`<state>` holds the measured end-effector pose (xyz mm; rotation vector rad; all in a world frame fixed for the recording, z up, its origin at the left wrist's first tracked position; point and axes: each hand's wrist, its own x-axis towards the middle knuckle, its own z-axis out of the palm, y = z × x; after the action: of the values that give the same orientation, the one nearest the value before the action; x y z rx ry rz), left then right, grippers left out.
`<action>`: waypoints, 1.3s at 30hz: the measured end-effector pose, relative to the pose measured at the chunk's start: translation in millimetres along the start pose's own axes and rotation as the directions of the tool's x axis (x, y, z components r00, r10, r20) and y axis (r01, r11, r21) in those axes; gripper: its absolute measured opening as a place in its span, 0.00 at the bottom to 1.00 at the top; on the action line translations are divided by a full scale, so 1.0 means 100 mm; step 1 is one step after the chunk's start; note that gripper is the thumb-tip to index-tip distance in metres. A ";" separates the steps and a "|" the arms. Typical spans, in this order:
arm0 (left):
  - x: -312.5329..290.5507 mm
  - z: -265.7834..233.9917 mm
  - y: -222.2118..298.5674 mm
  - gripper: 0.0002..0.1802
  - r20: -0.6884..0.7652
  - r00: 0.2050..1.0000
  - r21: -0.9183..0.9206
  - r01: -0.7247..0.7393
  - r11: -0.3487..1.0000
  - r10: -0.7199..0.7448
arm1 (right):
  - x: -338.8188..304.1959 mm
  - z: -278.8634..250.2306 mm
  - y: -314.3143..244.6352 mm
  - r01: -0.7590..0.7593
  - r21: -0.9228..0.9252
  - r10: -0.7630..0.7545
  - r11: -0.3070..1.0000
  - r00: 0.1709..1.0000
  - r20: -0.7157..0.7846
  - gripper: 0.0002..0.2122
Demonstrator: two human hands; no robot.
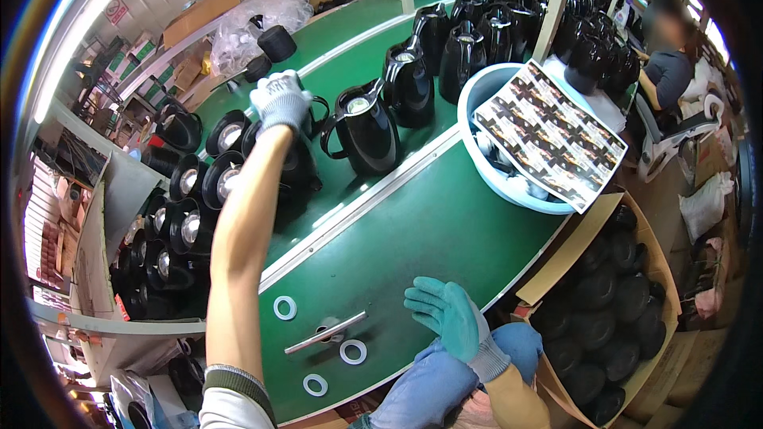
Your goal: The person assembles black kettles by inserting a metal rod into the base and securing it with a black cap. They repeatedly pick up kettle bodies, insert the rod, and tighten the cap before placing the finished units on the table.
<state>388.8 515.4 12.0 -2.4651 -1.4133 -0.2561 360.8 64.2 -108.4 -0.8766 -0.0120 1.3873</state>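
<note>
My left hand (281, 102), in a pale knitted glove, reaches across the green table and is closed over the top of a black jug (296, 160). The fingertips are partly hidden. Just right of it stands another glossy black jug (367, 139) with a handle and a pale round opening on top. My right hand (455, 322), in a glove with a green palm, hovers above my lap by the table's near edge. Its fingers are stretched out and nothing is in it. Between my arms lie a white ring (353, 352) and a tool with a metal bar (326, 332).
More black jugs (463, 59) crowd the far right. A light-blue basin (470, 123) bears a printed sheet (556, 135). Black parts with silvery centres (190, 226) are stacked at left. A carton (664, 278) of black round parts stands right; a person (668, 63) sits beyond.
</note>
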 end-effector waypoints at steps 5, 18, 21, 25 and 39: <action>0.50 0.39 -0.44 0.16 0.111 0.992 0.027 0.065 0.997 -0.068 | 0.04 -0.01 0.00 -0.013 0.003 0.013 1.000 0.999 0.045 0.28; -0.98 -1.94 -1.34 0.15 -0.470 0.763 0.119 -0.443 0.888 0.444 | -0.23 0.75 -0.16 0.676 -0.686 -0.654 0.270 0.652 0.384 0.27; -1.73 -2.19 -1.17 0.16 -0.393 0.700 0.021 -0.642 0.766 0.597 | -0.47 1.38 -0.69 0.587 -0.664 -0.640 -0.462 0.298 0.709 0.36; -2.86 -2.48 -1.01 0.19 -0.184 0.586 -0.080 -0.809 0.582 0.789 | -0.79 1.69 -0.52 0.368 -0.617 -0.493 -0.696 0.379 0.783 0.38; -4.99 -0.69 -1.31 0.22 0.274 0.958 -0.961 0.275 0.006 0.087 | -2.57 0.29 0.77 0.696 -0.674 -0.819 0.249 0.523 0.237 0.22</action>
<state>23.5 150.0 -48.3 -3.5751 -1.8826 -1.6171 221.7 -144.2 -7.4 -1.3731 -0.8317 0.2772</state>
